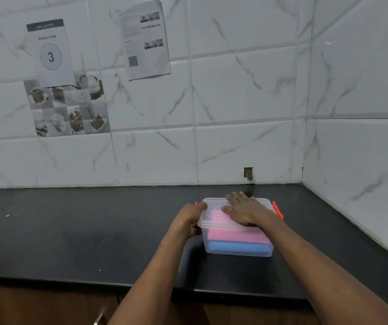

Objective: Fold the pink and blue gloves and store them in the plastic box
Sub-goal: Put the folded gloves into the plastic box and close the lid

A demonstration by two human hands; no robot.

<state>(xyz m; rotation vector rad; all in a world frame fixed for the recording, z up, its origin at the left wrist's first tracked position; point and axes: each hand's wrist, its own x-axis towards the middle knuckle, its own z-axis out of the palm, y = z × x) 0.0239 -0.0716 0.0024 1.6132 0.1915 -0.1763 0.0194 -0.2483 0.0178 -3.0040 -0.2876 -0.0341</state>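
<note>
Left hand (191, 218) curls its grip round the lid (214, 204) edge; right hand (244, 211) presses flat atop, grip spread; black desk (70, 231), tiled wall (235, 102).

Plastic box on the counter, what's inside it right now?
Through the clear wall of the plastic box: folded pink gloves on folded blue gloves. The lid and the right hand flat on it hide the far part; the left hand grips the lid's edge.

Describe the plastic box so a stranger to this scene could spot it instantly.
On the black countertop, look toward the tiled wall's right corner. The plastic box is clear, with orange latches, a pink glove over a blue glove inside, and the left hand and right hand on its lid.
</note>
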